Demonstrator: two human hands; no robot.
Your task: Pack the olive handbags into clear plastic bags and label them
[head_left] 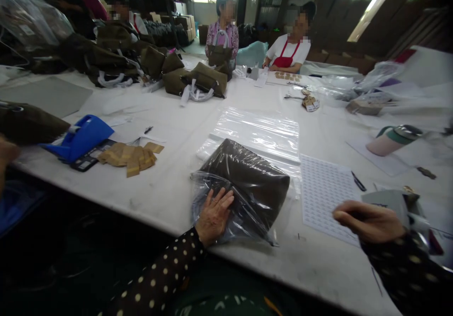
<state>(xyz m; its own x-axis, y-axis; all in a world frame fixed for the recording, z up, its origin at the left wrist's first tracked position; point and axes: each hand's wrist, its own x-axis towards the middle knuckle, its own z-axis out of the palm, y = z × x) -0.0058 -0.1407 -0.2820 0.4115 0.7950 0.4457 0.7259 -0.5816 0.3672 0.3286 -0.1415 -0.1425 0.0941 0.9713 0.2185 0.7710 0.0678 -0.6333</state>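
A dark olive handbag point(244, 179) lies in a clear plastic bag on the table in front of me. My left hand point(214, 214) rests flat on its near side, fingers stretched over the plastic. To the right is a white sheet point(323, 193) printed with rows of small labels. Over that sheet's right edge hangs my right hand point(370, 219), its fingers curled and thumb pressed in; whatever may be between the fingertips is too small to make out. Flat clear plastic bags point(260, 129) lie just behind the handbag.
Brown tags point(132, 158) and a blue scoop-shaped holder point(83, 137) are at left. More olive handbags point(198, 80) stand at the back. A pen point(358, 181), grey tape dispenser point(387, 200) and pink tumbler point(389, 140) are at right. Two people sit across; others are at left.
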